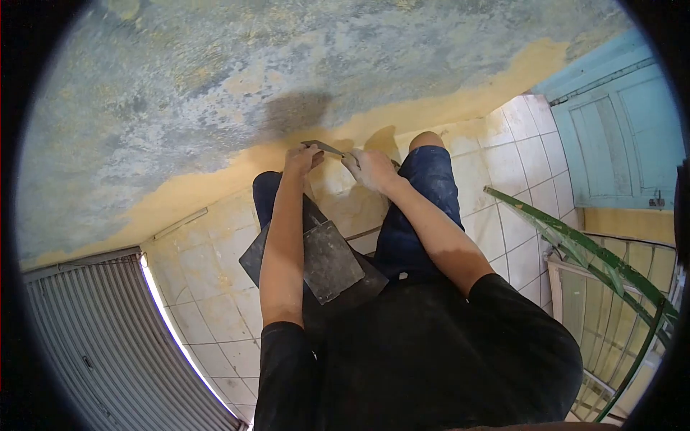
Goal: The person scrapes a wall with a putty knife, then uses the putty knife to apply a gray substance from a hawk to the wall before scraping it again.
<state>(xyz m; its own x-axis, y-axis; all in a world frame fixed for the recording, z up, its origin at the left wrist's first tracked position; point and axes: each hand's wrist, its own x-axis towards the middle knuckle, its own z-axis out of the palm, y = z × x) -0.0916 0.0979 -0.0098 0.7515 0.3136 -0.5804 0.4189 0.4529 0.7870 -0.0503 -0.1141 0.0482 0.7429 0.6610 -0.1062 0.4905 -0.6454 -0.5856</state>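
Close to the foot of the wall, both hands meet at a thin, dark grey flat piece (327,148), seen nearly edge-on. My left hand (305,158) pinches its left end between closed fingers. The other end is in my right hand (371,169), whose fingers are curled and dusted with pale powder. I cannot tell what kind of thing the piece is. On my lap, partly under my left forearm, lie dark square sheets (332,262) with scuffed surfaces, overlapping each other.
A patchy grey-and-yellow wall (215,93) rises right in front of my knees. Dusty white tiles (514,165) cover the floor. At the left is a ribbed metal shutter (93,337). A blue door (611,136), green metal bars (575,233) and a framed grille (611,316) stand at the right.
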